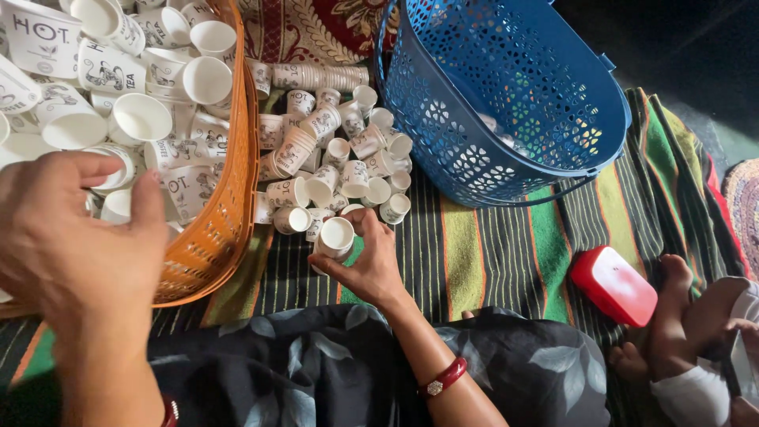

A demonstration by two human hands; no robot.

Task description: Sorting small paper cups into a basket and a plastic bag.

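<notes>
My right hand grips a small white paper cup at the near edge of a heap of small printed paper cups lying on a striped mat. My left hand hovers with fingers apart over the orange basket, which is full of larger white printed paper cups; it holds nothing. A red bangle sits on my right wrist.
A blue perforated plastic basket lies tilted to the right of the cup heap. A red and white box rests on the green and black striped mat. Another person's bare feet are at the right edge.
</notes>
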